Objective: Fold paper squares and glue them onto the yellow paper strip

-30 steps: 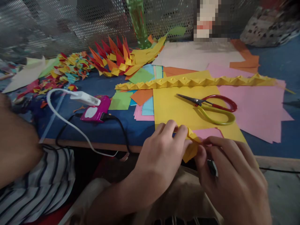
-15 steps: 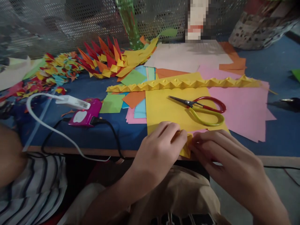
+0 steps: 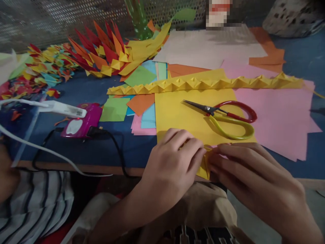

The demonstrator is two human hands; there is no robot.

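1. Scissors [image 3: 212, 109] with one red and one yellow handle are lying on a yellow sheet [image 3: 175, 117], just beyond the hands, blades pointing left.
2. Long folded yellow strip [image 3: 193, 83] is running crosswise behind the scissors, spanning the yellow sheet and the pink sheets [image 3: 276, 122] at right.
3. Green square [image 3: 115, 109] and orange paper [image 3: 142, 104] are lying left of the yellow sheet. White sheet [image 3: 203, 47] is lying farther back.
4. Spiky red, orange and yellow paper form [image 3: 109, 51] is sitting at back left, near a heap of small paper bits [image 3: 53, 61].
5. Purple box [image 3: 92, 117] with a white plug [image 3: 63, 109] and a black cord [image 3: 116, 145] is occupying the blue table [image 3: 83, 152] at left; the black cord is trailing over the near edge.
6. Folded yellow piece [image 3: 203, 169] is resting between the hands at the table's near edge. Fingers are covering most of it; hidden folds cannot be read.
7. Left hand [image 3: 172, 162] is arching palm-down, fingers curling, its narrow pinch holding the piece's left side; thumb largely hidden.
8. Right hand [image 3: 256, 176] is reaching in from the right, fingers nearly level, fingertips pinching the piece's right edge narrowly.
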